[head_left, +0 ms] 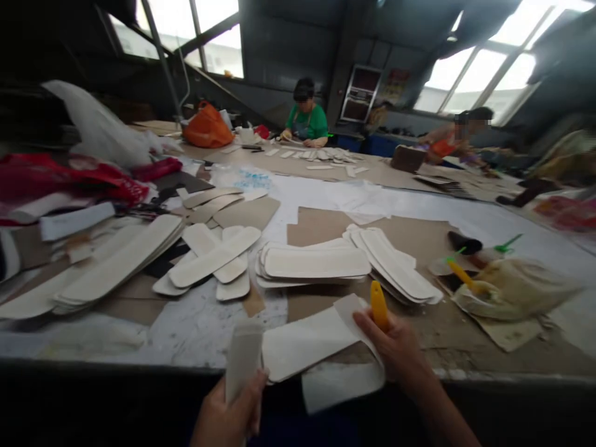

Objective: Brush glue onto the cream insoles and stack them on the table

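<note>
My left hand is closed around a narrow off-white strip, which stands up from its fingers at the table's front edge. My right hand is closed on a tool with a yellow handle; the tool's working end is hidden. The same hand also pinches a thin white sheet piece that bends down and curls below the table edge. Between both hands lies a long white panel, partly under the sheet. Just beyond it rests a stack of rounded white panels.
More white panels lie in piles to the left, crossed and to the right. A cloth-like bag with a yellow-handled tool sits at right. An orange bag stands farther back. Co-workers, one in green, occupy the far side.
</note>
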`<state>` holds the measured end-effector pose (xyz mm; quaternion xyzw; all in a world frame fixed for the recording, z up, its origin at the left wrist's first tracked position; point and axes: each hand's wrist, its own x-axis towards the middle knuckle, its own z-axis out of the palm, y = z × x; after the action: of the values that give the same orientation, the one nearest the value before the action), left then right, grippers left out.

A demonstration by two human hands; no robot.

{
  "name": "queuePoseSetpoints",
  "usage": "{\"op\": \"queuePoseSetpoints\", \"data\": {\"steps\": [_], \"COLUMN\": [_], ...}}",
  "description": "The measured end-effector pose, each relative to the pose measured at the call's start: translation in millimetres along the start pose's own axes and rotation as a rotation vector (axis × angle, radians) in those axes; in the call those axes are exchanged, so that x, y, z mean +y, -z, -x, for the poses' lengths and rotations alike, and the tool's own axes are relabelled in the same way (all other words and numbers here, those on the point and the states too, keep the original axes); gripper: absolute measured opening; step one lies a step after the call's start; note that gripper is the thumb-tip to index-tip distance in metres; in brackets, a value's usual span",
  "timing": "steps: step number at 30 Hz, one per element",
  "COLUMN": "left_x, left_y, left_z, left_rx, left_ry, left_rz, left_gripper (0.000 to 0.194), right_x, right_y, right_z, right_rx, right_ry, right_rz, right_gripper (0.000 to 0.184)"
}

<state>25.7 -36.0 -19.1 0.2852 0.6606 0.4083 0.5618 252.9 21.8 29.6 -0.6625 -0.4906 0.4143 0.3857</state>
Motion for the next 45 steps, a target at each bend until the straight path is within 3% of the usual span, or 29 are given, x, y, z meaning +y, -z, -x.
{"op": "queuePoseSetpoints", "data": {"steps": [3, 6, 9, 13, 21, 37, 45], "left_x": [4.7, 10.7, 13.2, 13.5, 19.3, 26.5, 25.9], "left_y": [4.9, 2.0, -0.3, 1.4, 3.2, 0.7, -14.6], "left_z": [-8.1, -11.0, -15.5, -24.3, -26.5, -27.0, -27.4], "left_rx": [0.098, -0.01, -0.105, -0.172, -0.201, -0.159, -0.02], "left_ry": [0.036, 0.05, 0.068, 0.128, 0.178, 0.165, 0.106], "left_rz": [0.098, 0.032, -0.032, -0.014, 0.03, -0.022, -0.049], "left_gripper": [0.048, 0.042, 0.04, 0.041, 0.039, 0.033, 0.032], "right_x": [2.6, -5.1, -18.8, -30.7, -26.5, -26.7, -31.1], "right_y": [1.0, -17.5, -39.0, -59.8, -81.6, -83.4, -80.1], "right_z": [-8.9, -13.8, -22.7, -38.1, -51.7, -51.9, -43.7], "right_rx": [-0.297, -0.588, -0.712, -0.762, -0.811, -0.801, -0.763], "right_ry": [0.026, 0.025, 0.11, 0.173, 0.291, 0.398, 0.452], "right_rz": [0.187, 0.317, 0.454, 0.619, 0.85, 0.986, 0.981], "right_gripper": [0.03, 0.03, 0.029, 0.028, 0.025, 0.025, 0.024]}}
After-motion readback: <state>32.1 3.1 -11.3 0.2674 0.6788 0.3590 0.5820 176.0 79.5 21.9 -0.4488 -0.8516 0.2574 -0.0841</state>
